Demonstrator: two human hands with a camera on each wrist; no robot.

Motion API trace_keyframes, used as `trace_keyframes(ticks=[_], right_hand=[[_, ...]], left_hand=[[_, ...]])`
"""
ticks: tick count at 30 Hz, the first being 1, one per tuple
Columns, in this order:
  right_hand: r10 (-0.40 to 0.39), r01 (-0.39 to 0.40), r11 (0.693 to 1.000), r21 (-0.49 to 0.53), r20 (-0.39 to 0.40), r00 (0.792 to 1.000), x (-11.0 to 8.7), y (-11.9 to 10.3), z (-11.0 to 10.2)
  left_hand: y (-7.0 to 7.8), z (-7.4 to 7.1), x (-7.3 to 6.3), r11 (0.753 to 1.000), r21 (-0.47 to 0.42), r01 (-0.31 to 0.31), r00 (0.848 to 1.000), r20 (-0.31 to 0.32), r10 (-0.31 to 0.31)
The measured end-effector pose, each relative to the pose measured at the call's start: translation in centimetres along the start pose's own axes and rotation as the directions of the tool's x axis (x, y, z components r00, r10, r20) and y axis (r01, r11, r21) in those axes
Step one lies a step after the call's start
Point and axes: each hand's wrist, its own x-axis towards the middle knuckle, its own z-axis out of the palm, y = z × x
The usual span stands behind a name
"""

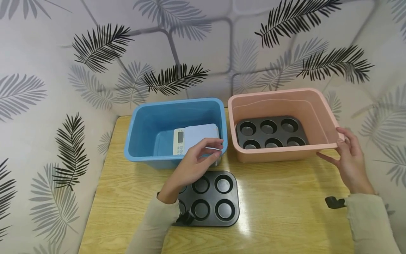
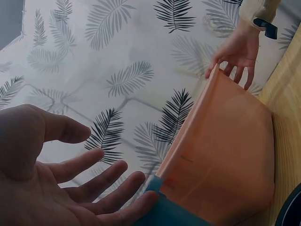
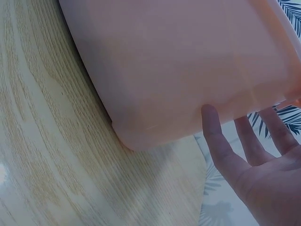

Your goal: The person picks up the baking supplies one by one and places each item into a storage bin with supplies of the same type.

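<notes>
My left hand [image 1: 195, 164] hovers at the front right corner of a blue plastic bin [image 1: 152, 158], fingers loosely bent and nothing between them. In the left wrist view its palm and spread fingers are bare. Inside that bin lies a white kitchen scale [image 1: 198, 135] with a small display. My right hand [image 1: 352, 167] holds the front right corner of a pink plastic bin [image 1: 285, 154] by the rim; in the right wrist view, fingers touch its outer wall. A dark muffin tin [image 1: 276, 135] rests in the pink bin. Below my left wrist, another muffin tin [image 1: 213, 199] is partly covered by the forearm.
Both bins stand side by side at the back of a wooden table [image 1: 279, 208], against a wall [image 1: 215, 53] with a leaf pattern. A small shiny object [image 1: 217, 162] shows partly beneath my left hand, too hidden to name.
</notes>
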Motion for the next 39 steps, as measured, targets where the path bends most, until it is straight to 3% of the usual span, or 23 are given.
trace_keyframes(ticks=[14,32,39], right_hand=[[-0.013,0.013,1.0,0.014,0.024,1.0,0.0,0.0,0.2],[-0.027,0.029,0.999,-0.033,0.04,0.999,0.0,0.2,0.4],[-0.022,0.024,0.998,-0.057,0.037,0.999,-0.2,0.2,0.4]], left_hand=[[-2.6,-0.5,-2.9,0.999,-0.048,0.017,0.999,0.037,-0.015],[-5.6,-1.2,-6.2,0.995,-0.095,0.007,0.999,-0.036,-0.01],[-6.7,-1.4,-7.3,0.993,-0.091,0.08,0.994,-0.061,-0.086]])
